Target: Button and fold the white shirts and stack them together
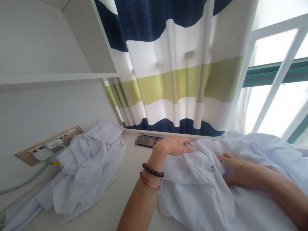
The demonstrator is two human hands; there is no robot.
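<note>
A large heap of thin white cloth lies crumpled in front of me, with a small dark spot on one fold. My left hand is at the cloth's far left edge, fingers bent but apart from the thumb. Two bracelets, one of dark beads and one thin reddish band, circle that wrist. On the folds to the right rests my right hand, its index finger stretched out to the left. Some of its fingertips are hidden among the folds.
A second crumpled white cloth lies at left against a power strip with white plugs. Behind my left hand is a phone. A striped curtain hangs at the back, a barred window at right, a shelf upper left.
</note>
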